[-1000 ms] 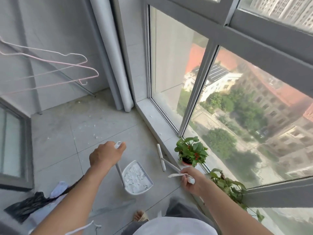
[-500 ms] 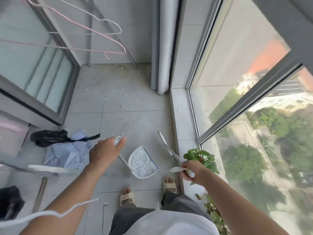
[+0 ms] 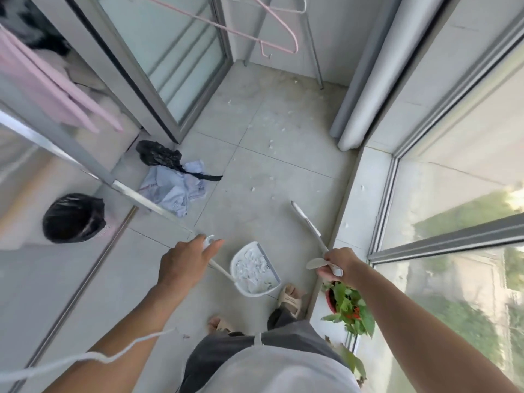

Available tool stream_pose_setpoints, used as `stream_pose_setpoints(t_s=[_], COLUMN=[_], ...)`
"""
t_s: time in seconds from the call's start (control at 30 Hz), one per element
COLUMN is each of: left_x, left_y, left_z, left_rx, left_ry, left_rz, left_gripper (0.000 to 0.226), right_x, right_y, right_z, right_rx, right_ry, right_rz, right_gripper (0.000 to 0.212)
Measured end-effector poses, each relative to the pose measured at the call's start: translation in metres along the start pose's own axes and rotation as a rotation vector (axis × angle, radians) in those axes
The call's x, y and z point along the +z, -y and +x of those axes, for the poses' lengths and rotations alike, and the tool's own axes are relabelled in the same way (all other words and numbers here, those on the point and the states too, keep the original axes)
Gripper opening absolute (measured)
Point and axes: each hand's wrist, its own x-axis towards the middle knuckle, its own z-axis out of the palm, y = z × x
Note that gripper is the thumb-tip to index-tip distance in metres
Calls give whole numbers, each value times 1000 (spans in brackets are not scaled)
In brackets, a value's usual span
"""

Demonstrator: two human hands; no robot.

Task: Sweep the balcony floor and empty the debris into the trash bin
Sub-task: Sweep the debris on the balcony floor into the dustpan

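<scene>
So the left hand (image 3: 185, 262) has its fingers wrapped round the dustpan (image 3: 254, 270) handle, keeping the debris-loaded pan level for the trash bin (image 3: 74, 217), while the right hand (image 3: 338, 264) grips the broom (image 3: 307, 224).

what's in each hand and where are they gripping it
The left hand holds the white plastic dustpan by the top of its long handle. The right hand grips the white long-handled broom at its handle's upper end.

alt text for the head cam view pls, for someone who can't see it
Seen from above on a tiled balcony, a person's left hand holds a white dustpan full of white debris, and the right hand grips a broom handle. A black-lined trash bin stands to the left, past the sliding door track.
</scene>
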Motion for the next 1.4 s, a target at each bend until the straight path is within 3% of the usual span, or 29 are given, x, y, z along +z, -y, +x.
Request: stream_pose_setpoints(t_s=[0.17,0.27,0.37,0.57,0.8,0.9,0.97,1.03,1.1,1.2,1.4], left_x=[11,18,28,45,54,58,61,65,68,74,91], left_y=[19,30,48,80,95,101,105,106,108,113,127], left_z=[-16,-26,-41,-65,-77,-80,-82,-82,-84,-84,-74], left_rx=[-67,-70,-110,-133,-203,-216,-211,-201,-194,-199,-216], left_ry=[19,20,11,-49,14,33,51,73,86,106,179], left_rz=[5,20,-5,-18,-29,-36,-26,-40,-44,-56,-146], left_gripper=[63,63,61,63,60,62,62,61,62,68,70], right_x=[18,27,38,44,85,103,111,111,104,83,21], right_y=[-9,-35,-57,-67,-66,-56,-52,-60,-69,-73,-65], right_z=[3,11,7,1,2,13,20,28,29,12,-25], right_rx=[49,62,100,-11,-59,-133,-90,-172,-80,124,88], right_ry=[87,116,136,85,86,103,93,142,85,55,9], right_rz=[-75,-106,-260,-482,-438,-675,-609,-778,-620,-628,-360], right_gripper=[8,17,12,5,16,20,34,40,39,36,21])
